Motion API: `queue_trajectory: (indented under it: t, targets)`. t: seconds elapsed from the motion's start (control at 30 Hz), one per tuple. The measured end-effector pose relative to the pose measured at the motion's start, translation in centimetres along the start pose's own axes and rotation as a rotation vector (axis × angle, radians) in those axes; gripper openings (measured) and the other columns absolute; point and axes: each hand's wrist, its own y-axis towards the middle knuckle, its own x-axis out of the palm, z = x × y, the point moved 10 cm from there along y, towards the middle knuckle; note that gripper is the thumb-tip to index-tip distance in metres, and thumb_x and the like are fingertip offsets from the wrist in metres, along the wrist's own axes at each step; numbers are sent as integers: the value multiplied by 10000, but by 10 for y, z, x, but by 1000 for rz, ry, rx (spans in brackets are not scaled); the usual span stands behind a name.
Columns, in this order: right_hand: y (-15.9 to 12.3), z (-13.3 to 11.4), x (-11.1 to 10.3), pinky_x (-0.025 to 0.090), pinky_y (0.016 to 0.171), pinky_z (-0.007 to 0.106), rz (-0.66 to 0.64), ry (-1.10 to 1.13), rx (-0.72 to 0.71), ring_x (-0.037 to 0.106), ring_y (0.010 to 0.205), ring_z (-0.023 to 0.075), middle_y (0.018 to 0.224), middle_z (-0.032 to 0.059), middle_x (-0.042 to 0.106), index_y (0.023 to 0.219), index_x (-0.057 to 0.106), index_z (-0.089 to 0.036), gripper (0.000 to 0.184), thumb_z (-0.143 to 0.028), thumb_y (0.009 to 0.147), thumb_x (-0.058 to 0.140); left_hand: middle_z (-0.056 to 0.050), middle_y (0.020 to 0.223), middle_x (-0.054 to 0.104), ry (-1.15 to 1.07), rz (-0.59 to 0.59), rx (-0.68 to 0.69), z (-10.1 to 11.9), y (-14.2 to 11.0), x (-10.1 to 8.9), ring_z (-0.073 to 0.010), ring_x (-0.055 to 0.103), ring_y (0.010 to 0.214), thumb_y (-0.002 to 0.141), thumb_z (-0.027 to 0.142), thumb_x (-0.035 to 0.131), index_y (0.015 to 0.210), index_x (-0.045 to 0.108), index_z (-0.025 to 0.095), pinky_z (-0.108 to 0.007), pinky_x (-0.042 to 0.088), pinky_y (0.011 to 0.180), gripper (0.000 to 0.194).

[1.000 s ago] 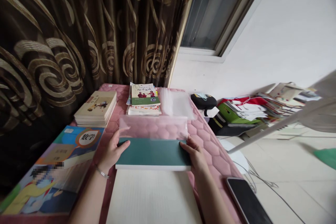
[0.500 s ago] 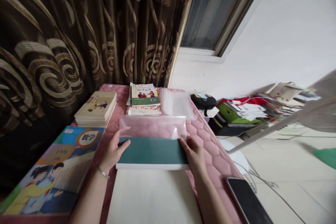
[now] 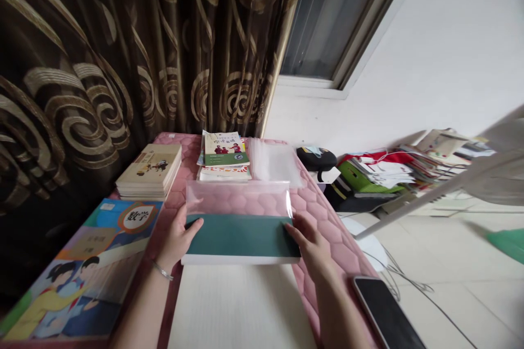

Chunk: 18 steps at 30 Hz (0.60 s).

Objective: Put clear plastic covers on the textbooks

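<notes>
A dark green book (image 3: 241, 237) with a pale lower edge lies across the middle of the head view. A clear plastic book cover (image 3: 237, 196) extends beyond its far edge. My left hand (image 3: 182, 234) grips the book's left side, thumb on top. At the right side, my right hand (image 3: 309, 237) holds the edge with thumb and fingers. Both palms and the fingers underneath are partly hidden. Below the book, between my forearms, lies a pale, finely lined flat surface (image 3: 241, 305).
On the pink quilted cloth (image 3: 327, 229), a book stack (image 3: 149, 169) and a colourful textbook (image 3: 90, 267) lie left. Smaller books (image 3: 225, 150) and clear plastic sleeves (image 3: 274, 161) lie behind. A phone (image 3: 387, 311) and a lamp (image 3: 434, 196) stand right.
My right hand has shifted slightly right along the green book's side, and more of the book's right end shows. My left hand stays in about the same place.
</notes>
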Motion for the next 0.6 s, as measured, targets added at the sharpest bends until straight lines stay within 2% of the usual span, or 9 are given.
queue_trajectory:
  t: [0.17, 0.27, 0.6]
  targets:
    - [-1, 13, 2, 346, 467, 245, -45, -25, 99, 489, 524, 140, 560, -24, 576, 650, 633, -210, 334, -498, 553, 772, -94, 1254, 576, -2, -9, -15, 1, -1, 0, -236, 478, 1240, 774, 343, 612, 1143, 531, 201, -403, 344, 1070, 404]
    - [0, 17, 4, 322, 441, 247, -66, -9, 110, 477, 488, 139, 531, -22, 567, 636, 626, -206, 350, -513, 552, 771, -106, 1274, 562, -10, -16, -25, 0, -1, 1, -245, 481, 1235, 774, 337, 615, 1153, 530, 191, -408, 349, 1064, 415]
    - [-1, 18, 4, 297, 450, 249, -7, 40, 71, 440, 480, 126, 531, -34, 557, 623, 614, -215, 370, -534, 546, 785, -96, 1263, 562, -45, -34, -43, -9, 1, 1, -237, 465, 1245, 781, 332, 618, 1168, 521, 195, -401, 333, 1064, 422]
